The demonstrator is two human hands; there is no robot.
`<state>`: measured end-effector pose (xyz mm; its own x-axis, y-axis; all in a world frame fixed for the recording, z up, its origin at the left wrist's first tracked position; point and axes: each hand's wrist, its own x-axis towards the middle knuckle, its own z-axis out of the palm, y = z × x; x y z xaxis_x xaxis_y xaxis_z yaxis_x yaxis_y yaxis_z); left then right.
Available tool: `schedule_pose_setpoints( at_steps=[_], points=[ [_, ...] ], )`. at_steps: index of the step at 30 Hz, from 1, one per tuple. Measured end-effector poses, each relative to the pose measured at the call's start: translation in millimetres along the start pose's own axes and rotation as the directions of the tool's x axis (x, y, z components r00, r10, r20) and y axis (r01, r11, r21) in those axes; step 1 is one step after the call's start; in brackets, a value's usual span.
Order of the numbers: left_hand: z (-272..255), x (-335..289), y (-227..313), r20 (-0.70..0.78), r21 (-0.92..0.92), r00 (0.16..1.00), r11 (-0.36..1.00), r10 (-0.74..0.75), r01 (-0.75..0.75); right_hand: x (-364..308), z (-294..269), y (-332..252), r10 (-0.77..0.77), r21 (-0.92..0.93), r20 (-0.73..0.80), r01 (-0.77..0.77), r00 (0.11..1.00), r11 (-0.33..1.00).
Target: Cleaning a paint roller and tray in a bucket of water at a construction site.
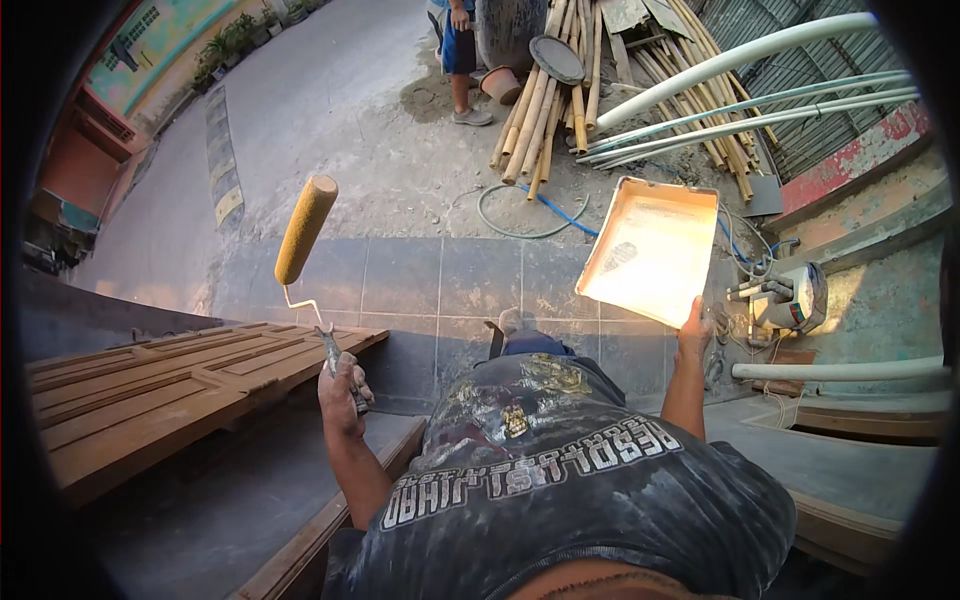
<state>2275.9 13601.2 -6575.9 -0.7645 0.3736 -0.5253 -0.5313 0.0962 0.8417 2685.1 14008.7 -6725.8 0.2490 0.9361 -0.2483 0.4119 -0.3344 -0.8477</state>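
Note:
My left hand (344, 392) is closed round the handle of a paint roller (307, 228). The roller's yellowish-brown sleeve points up and away, joined to the handle by a bent metal frame. On the other side, my right hand (693, 332) grips the near right corner of a paint tray (655, 250). The tray is tilted so its pale inside catches bright light, and its rim is stained. Roller and tray are well apart. Most of the right hand's fingers are hidden by the tray.
A brown panelled wooden door (190, 385) lies at the left. Bamboo poles (530, 125) and white pipes (740, 65) are piled ahead, near a standing person (459, 60). A dirty power tool (785, 300), a hose (520, 233) and a white pipe (840, 370) lie on the right.

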Motion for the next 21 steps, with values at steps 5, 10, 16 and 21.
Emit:
schedule_pose_setpoints(
  at_steps=[5,10,16,21],
  points=[
    [22,132,28,-0.153,-0.162,0.988,0.987,-0.024,-0.001,67,241,-173,0.034,-0.265,0.296,0.048,0.954,0.963],
    [-2,239,66,-0.283,-0.089,0.957,0.995,-0.063,0.039,93,472,-264,-0.036,-0.232,0.527,0.184,0.849,0.955],
    [-64,433,153,-0.407,0.045,0.903,0.985,-0.135,0.168,46,743,-312,-0.066,-0.073,0.63,0.144,0.774,0.987],
    [-106,607,295,-0.326,0.227,0.936,0.95,-0.135,0.216,-23,893,-376,0.154,-0.161,0.501,-0.084,0.851,0.983]
  ],
)
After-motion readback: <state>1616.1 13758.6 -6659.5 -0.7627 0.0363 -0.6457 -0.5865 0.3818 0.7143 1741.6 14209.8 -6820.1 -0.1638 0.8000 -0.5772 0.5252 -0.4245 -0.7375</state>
